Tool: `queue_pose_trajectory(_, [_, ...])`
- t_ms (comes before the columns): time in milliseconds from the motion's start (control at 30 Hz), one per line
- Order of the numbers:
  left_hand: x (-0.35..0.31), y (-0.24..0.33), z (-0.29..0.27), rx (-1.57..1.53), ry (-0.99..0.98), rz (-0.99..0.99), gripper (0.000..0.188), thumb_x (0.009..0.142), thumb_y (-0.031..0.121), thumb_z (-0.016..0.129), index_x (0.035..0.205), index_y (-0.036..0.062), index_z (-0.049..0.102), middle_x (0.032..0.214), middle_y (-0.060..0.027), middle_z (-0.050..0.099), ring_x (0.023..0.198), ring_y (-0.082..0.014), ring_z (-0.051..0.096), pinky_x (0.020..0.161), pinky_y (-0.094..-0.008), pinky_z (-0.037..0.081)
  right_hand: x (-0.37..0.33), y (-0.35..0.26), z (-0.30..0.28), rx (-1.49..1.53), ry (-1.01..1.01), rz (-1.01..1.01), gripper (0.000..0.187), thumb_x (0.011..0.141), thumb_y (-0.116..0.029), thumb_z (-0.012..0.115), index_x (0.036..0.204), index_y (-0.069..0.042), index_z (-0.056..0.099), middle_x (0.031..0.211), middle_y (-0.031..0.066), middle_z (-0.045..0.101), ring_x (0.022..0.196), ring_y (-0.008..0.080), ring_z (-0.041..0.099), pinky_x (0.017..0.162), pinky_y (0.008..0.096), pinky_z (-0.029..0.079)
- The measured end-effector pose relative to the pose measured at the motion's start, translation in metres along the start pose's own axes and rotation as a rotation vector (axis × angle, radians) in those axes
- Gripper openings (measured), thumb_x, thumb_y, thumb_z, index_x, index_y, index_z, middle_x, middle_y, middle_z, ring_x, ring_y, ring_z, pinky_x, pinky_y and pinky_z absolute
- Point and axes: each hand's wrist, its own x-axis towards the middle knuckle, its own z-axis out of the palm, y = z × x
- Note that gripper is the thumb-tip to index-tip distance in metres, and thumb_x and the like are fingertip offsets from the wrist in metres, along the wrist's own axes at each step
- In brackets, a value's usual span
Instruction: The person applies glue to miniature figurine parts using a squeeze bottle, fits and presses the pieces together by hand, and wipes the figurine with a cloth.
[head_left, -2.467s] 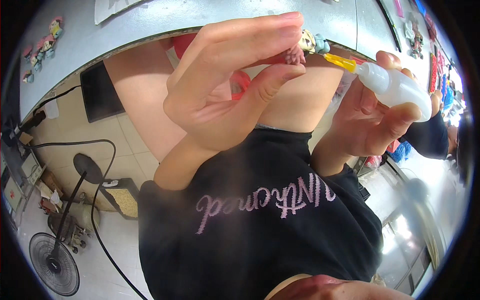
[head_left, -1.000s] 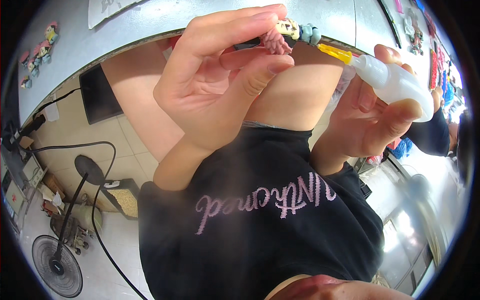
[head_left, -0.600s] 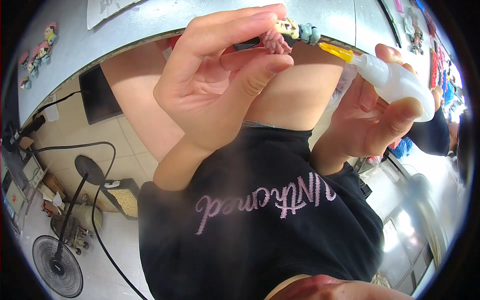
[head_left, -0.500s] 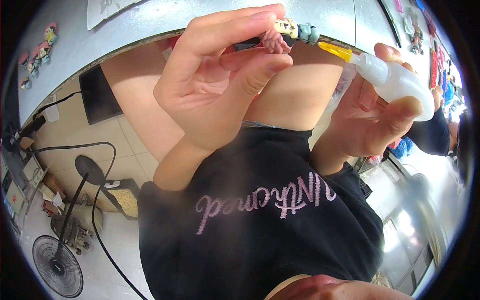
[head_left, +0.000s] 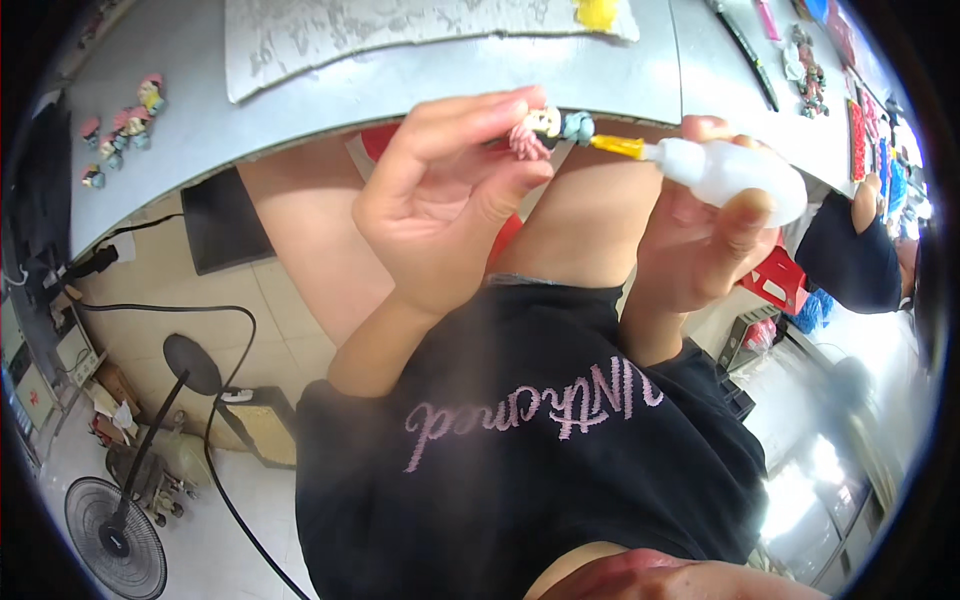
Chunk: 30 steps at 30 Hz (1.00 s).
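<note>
Between the thumb and fingers of my left hand (head_left: pixel 440 200) is a small figurine (head_left: pixel 545 128), lying sideways with pink hair, a pale face and blue-grey feet. My right hand (head_left: pixel 700 240) is wrapped round a white squeeze bottle (head_left: pixel 740 178). A yellow nozzle tip (head_left: pixel 618 147) on the bottle points left at the figurine's blue-grey end; it looks close to or touching it, I cannot tell which. Both hands are raised over my lap, by the table's near edge.
Several similar figurines (head_left: pixel 125 130) stand on the grey table (head_left: pixel 330 105) at the left. A stained white board (head_left: pixel 420 30) with a yellow patch lies at the back. A black pen (head_left: pixel 745 55) and small parts (head_left: pixel 808 75) lie at the right. A floor fan (head_left: pixel 115 535) is at lower left.
The view has shifted, showing more of the table and board. Both hands keep their holds, and the nozzle stays at the figurine's blue-grey end.
</note>
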Motion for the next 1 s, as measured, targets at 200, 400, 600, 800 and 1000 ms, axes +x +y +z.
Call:
queue_pose_trajectory(200, [0.008, 0.018, 0.006, 0.103, 0.032, -0.057, 0.028, 0.072, -0.013, 0.057, 0.099, -0.0052, 0.052, 0.103, -0.0173, 0.053, 0.083, -0.0158, 0.055, 0.074, -0.0271, 0.049, 0.011, -0.009, 0.01, 0.16, 0.15, 0.075, 0.032, 0.079, -0.022, 0.06, 0.089, 0.003, 0.044, 0.07, 0.0135, 0.054, 0.067, 0.0229, 0.058, 0.048, 0.021, 0.045])
queue_pose_trajectory(400, [-0.004, 0.011, -0.003, 0.256, 0.135, -0.112, 0.023, 0.075, -0.007, 0.057, 0.097, -0.0025, 0.053, 0.101, -0.0141, 0.055, 0.086, -0.0144, 0.052, 0.079, -0.0258, 0.043, 0.001, -0.017, -0.007, 0.105, 0.146, 0.226, 0.027, 0.079, -0.019, 0.059, 0.09, 0.0, 0.045, 0.082, 0.0171, 0.056, 0.072, 0.0219, 0.056, 0.056, 0.0229, 0.045])
queue_pose_trajectory(600, [0.0, 0.019, 0.0, 0.265, 0.271, -0.12, 0.021, 0.077, -0.001, 0.057, 0.098, -0.0027, 0.054, 0.097, -0.0089, 0.057, 0.086, -0.0138, 0.053, 0.078, -0.0251, 0.043, 0.028, -0.014, -0.02, -0.177, 0.089, 0.001, 0.019, 0.082, -0.003, 0.052, 0.098, 0.0, 0.04, 0.09, 0.0152, 0.057, 0.079, 0.0149, 0.055, 0.066, 0.0254, 0.047])
queue_pose_trajectory(800, [-0.006, 0.024, 0.005, 0.299, 0.218, -0.104, 0.021, 0.081, -0.001, 0.053, 0.101, -0.0033, 0.052, 0.097, -0.0083, 0.055, 0.082, -0.0096, 0.051, 0.073, -0.0208, 0.045, 0.062, 0.013, -0.031, -0.707, 0.039, -0.153, 0.024, 0.073, -0.004, 0.058, 0.093, 0.0, 0.046, 0.091, 0.0147, 0.057, 0.085, 0.0236, 0.056, 0.072, 0.0303, 0.045])
queue_pose_trajectory(1000, [-0.021, 0.04, 0.009, 0.257, 0.203, -0.102, 0.021, 0.08, 0.002, 0.056, 0.1, -0.0036, 0.054, 0.096, -0.0074, 0.057, 0.082, -0.0108, 0.054, 0.074, -0.0234, 0.047, 0.063, 0.04, -0.02, -0.785, -0.052, -0.153, 0.023, 0.077, -0.017, 0.056, 0.091, -0.001, 0.048, 0.09, 0.0198, 0.055, 0.086, 0.0368, 0.052, 0.072, 0.0402, 0.043])
